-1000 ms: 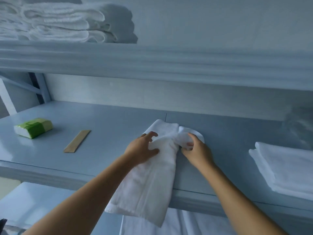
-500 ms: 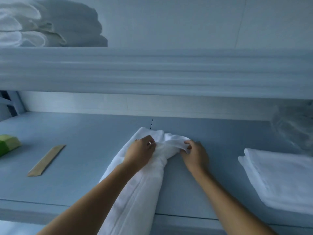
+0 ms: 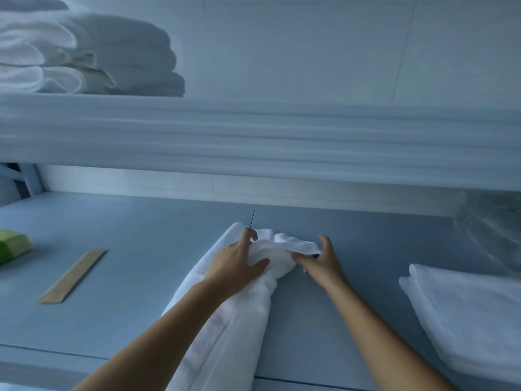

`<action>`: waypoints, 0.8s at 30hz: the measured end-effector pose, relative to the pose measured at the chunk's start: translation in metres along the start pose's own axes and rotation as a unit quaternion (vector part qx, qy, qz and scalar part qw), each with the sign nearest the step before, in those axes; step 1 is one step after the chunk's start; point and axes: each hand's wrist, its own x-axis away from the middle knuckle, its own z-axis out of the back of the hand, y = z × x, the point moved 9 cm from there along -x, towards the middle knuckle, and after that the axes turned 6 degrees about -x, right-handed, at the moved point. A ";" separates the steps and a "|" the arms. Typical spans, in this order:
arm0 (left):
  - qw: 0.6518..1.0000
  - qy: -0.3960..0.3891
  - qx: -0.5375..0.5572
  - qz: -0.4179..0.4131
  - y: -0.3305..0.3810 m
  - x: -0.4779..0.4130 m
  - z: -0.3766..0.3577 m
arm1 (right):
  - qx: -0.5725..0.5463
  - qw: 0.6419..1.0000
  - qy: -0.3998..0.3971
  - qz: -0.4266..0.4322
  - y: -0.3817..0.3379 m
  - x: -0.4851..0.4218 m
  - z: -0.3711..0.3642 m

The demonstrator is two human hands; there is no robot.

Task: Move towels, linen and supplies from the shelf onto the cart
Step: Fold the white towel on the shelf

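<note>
White towel point(image 3: 239, 320) on the lower shelf board point(image 3: 141, 277), near the middle. Far end bunched into a loose lump, long part running toward the front edge and past it, down to the bottom of the view. Gripped at the lump by the left hand point(image 3: 234, 263), fingers spread and curved over the cloth, thumb pressed into the near side. Held on the right side of the lump by the right hand point(image 3: 321, 263), fingers curled under a loose flap, thumb raised above it. Both hands close together, with only the lump between. Well to the right on the same board, folded white linen point(image 3: 465, 320) in a flat stack. Behind it, something like clear plastic wrap point(image 3: 490, 221), too blurred to tell. To the left of the towel, a flat tan strip point(image 3: 72, 277) and, at the edge of the view, a green packet point(image 3: 12, 246). On the upper shelf point(image 3: 253, 136), at the left, stacked folded towels point(image 3: 98, 57).
</note>
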 end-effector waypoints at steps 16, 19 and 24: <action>0.992 -0.007 0.105 0.071 -0.026 -0.022 -0.020 | -0.246 0.964 -0.087 0.042 -0.019 -0.012 -0.008; 0.979 0.045 0.165 0.109 -0.049 -0.020 -0.007 | -0.209 0.968 -0.109 0.083 -0.041 -0.018 -0.030; 0.975 0.058 0.139 0.165 -0.099 -0.015 0.010 | -0.016 0.967 -0.178 0.182 -0.071 -0.020 -0.098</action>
